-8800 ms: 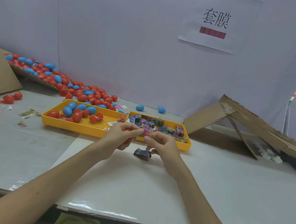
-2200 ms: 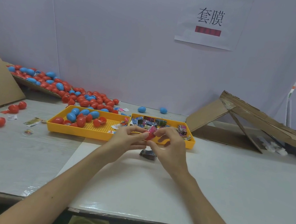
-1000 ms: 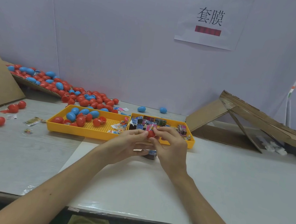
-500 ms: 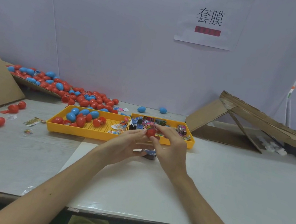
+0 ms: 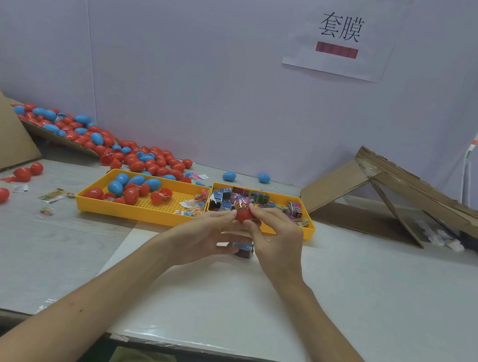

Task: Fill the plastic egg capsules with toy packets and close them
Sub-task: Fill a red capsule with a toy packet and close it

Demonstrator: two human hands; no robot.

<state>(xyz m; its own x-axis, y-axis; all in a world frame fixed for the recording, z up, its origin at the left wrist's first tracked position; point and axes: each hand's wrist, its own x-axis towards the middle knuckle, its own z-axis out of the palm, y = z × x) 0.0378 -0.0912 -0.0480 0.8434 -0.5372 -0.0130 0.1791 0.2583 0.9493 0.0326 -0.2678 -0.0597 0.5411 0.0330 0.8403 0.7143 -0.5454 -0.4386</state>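
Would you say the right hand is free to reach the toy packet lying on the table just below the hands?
Probably not yet: the right hand and left hand both grip the red egg capsule. The toy packet lies just beneath, otherwise unobstructed.

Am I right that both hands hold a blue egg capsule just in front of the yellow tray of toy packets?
Not quite: the head view shows the egg capsule is red, not blue. Both the left hand and right hand hold it just in front of the yellow tray.
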